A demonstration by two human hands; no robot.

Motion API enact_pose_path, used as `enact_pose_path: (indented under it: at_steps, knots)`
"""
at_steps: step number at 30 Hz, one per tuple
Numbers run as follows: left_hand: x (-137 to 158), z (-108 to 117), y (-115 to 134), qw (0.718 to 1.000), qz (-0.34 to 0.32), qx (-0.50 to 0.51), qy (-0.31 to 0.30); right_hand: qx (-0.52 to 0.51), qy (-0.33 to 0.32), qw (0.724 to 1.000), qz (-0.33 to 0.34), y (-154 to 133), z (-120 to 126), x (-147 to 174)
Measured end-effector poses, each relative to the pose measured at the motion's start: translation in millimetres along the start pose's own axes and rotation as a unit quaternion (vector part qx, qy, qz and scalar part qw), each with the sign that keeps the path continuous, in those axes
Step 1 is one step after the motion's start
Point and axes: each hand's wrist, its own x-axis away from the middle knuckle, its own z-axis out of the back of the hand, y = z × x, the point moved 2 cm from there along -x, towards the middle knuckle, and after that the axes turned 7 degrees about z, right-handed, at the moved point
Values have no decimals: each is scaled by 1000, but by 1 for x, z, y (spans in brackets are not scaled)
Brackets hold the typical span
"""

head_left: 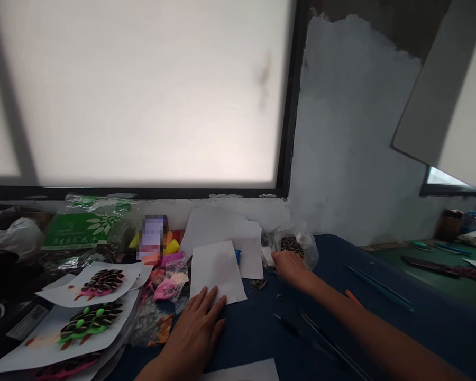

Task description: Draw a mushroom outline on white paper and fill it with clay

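Note:
My left hand point(198, 328) lies flat with fingers spread, its fingertips at the lower edge of a blank white sheet point(216, 270). My right hand point(292, 269) reaches forward, its fingers closed at the edge of a small white piece point(267, 256); what it is made of is unclear. Just behind this hand stands a clear plastic bag point(310, 246) with dark striped sunflower seeds point(291, 244) in it. A few loose sunflower seeds point(257, 284) lie on the blue tabletop point(257, 328), left of my right hand.
At left are stacked sheets point(115, 330) with seed-covered hedgehog figures point(99, 280). Coloured clay packets point(170, 280) and a green seed bag point(77, 227) lie behind. A pen point(289, 325) and a long clear ruler-like strip point(381, 288) lie at right. The wall point(341, 132) stands close behind.

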Motion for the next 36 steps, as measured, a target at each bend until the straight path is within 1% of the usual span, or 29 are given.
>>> enact_pose_path:
  at_steps: [7,11,15,19,22,25,27,31,36]
  knots:
    - [0,2,1,1000,-3,-10,-2,25,6,1000,-15,3,6,-10]
    - [1,3,3,1000,-3,-18,-3,19,17,1000,-12,2,7,-5]
    - [0,0,2,1000,-8,-21,6,1,30,1000,9,-3,8,16]
    - [-1,-3,-1,1000,-18,-18,17,-18,33,999,36,-8,12,59]
    - [-1,-3,-2,999,-21,-15,19,-39,7,998,45,-7,12,93]
    - [0,-2,-1,1000,-18,-12,16,-56,-13,997,44,-2,8,113]
    - [1,-1,-1,1000,-14,-13,11,-61,-16,997,39,1,4,117]
    - [1,0,0,1000,-13,-13,6,-55,-16,998,31,3,-4,113]
    - [0,-2,-1,1000,-15,-8,4,-32,4,999,19,4,-8,110]
